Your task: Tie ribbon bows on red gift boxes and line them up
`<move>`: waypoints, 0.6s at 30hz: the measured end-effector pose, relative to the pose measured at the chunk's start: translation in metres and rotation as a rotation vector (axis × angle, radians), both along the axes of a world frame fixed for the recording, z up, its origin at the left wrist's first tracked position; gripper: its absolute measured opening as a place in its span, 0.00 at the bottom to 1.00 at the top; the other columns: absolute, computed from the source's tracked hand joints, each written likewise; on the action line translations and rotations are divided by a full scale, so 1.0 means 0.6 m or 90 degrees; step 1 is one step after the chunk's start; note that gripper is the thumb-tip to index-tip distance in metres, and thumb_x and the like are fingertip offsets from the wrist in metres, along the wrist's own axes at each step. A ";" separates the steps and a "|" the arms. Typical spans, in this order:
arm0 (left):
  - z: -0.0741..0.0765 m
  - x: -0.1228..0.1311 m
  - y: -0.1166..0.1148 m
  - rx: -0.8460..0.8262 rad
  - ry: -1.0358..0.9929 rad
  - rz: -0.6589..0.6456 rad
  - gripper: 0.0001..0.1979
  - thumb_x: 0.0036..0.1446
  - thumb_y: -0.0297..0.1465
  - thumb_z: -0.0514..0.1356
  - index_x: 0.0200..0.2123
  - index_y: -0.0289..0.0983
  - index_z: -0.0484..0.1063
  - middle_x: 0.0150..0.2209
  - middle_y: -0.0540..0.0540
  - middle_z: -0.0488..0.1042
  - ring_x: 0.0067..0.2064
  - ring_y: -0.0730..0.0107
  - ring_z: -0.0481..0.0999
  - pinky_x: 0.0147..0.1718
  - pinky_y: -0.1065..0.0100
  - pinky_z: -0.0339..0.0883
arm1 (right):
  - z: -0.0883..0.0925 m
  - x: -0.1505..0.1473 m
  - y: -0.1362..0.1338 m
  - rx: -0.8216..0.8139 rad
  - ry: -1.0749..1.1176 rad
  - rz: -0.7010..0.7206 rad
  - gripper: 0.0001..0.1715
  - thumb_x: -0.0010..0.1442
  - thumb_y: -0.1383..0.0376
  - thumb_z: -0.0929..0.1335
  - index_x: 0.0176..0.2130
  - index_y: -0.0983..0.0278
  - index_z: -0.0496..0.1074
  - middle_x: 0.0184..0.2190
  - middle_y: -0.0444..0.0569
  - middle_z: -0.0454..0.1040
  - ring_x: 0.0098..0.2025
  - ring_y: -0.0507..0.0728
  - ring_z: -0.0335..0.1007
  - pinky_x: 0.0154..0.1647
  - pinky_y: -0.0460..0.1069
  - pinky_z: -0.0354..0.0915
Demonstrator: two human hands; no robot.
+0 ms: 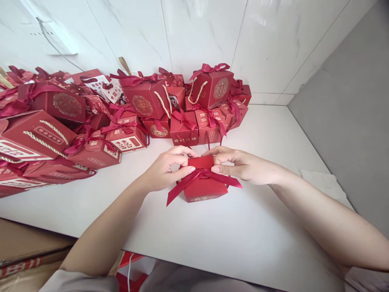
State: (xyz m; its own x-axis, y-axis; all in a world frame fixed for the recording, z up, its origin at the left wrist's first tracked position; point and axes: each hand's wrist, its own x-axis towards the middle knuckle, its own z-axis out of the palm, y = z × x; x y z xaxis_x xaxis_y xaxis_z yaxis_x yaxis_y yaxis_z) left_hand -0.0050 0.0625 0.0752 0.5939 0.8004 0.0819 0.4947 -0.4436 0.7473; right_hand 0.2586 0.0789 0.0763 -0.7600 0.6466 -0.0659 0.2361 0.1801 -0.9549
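Note:
A small red gift box stands on the white table, a dark red ribbon tied in front of its raised top flap. My left hand pinches the left side of the flap and ribbon, thumb in front and fingers behind. On the right side, my right hand holds the same flap with its thumb over the ribbon. The ribbon's two tails hang out to the left and right. Behind the flap, some fingertips are partly hidden.
Many finished-looking red boxes with bows are piled along the tiled wall, highest at the left. A white sheet lies at the right edge. A cardboard box sits below the table at the left.

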 end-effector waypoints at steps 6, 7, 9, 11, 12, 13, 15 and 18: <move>0.001 -0.001 0.001 0.011 0.018 -0.002 0.17 0.64 0.35 0.57 0.23 0.36 0.66 0.55 0.46 0.71 0.53 0.64 0.73 0.53 0.63 0.65 | 0.007 0.002 0.002 0.012 -0.016 0.006 0.15 0.67 0.54 0.66 0.38 0.60 0.78 0.59 0.49 0.65 0.57 0.60 0.65 0.58 0.55 0.62; 0.001 -0.002 0.002 0.010 0.018 -0.003 0.17 0.64 0.35 0.57 0.23 0.36 0.66 0.55 0.45 0.71 0.53 0.64 0.73 0.53 0.63 0.65 | 0.007 0.002 0.004 0.010 -0.015 0.006 0.16 0.66 0.54 0.66 0.37 0.60 0.77 0.59 0.49 0.66 0.56 0.60 0.66 0.57 0.55 0.62; 0.001 -0.003 0.003 0.007 0.017 -0.005 0.17 0.64 0.36 0.57 0.23 0.36 0.66 0.55 0.45 0.71 0.53 0.63 0.73 0.53 0.63 0.65 | 0.005 0.003 0.008 0.004 -0.013 0.003 0.17 0.66 0.52 0.67 0.34 0.61 0.77 0.57 0.49 0.67 0.55 0.60 0.67 0.57 0.55 0.63; 0.000 -0.002 0.004 0.006 0.011 0.002 0.18 0.64 0.37 0.56 0.23 0.36 0.67 0.54 0.45 0.71 0.53 0.63 0.73 0.53 0.62 0.65 | 0.000 0.003 0.012 -0.004 -0.014 -0.007 0.19 0.65 0.51 0.67 0.31 0.61 0.75 0.56 0.49 0.68 0.54 0.60 0.67 0.58 0.56 0.62; -0.002 -0.001 0.004 0.006 0.004 0.010 0.18 0.64 0.37 0.56 0.23 0.36 0.67 0.54 0.44 0.71 0.53 0.62 0.73 0.53 0.62 0.65 | -0.003 0.003 0.014 -0.009 -0.014 -0.014 0.20 0.64 0.50 0.68 0.30 0.62 0.75 0.55 0.49 0.68 0.54 0.60 0.67 0.58 0.56 0.62; -0.004 0.002 0.003 0.003 -0.005 0.020 0.19 0.65 0.38 0.56 0.22 0.35 0.66 0.53 0.44 0.72 0.53 0.62 0.73 0.54 0.62 0.65 | -0.007 0.001 0.015 -0.014 -0.013 -0.022 0.21 0.64 0.49 0.68 0.29 0.62 0.74 0.55 0.49 0.69 0.54 0.60 0.67 0.58 0.56 0.61; -0.009 0.009 0.000 -0.014 -0.033 0.047 0.20 0.64 0.39 0.56 0.22 0.35 0.66 0.52 0.43 0.72 0.52 0.62 0.73 0.54 0.62 0.66 | -0.013 -0.003 0.015 -0.028 -0.005 -0.033 0.23 0.63 0.48 0.67 0.29 0.63 0.74 0.55 0.50 0.69 0.54 0.61 0.67 0.57 0.56 0.62; -0.020 0.023 -0.007 -0.052 -0.082 0.100 0.20 0.63 0.42 0.57 0.23 0.36 0.69 0.50 0.43 0.73 0.50 0.62 0.75 0.53 0.61 0.68 | -0.017 -0.011 0.007 -0.019 0.017 -0.041 0.21 0.65 0.49 0.67 0.33 0.62 0.77 0.57 0.49 0.69 0.57 0.61 0.66 0.58 0.54 0.61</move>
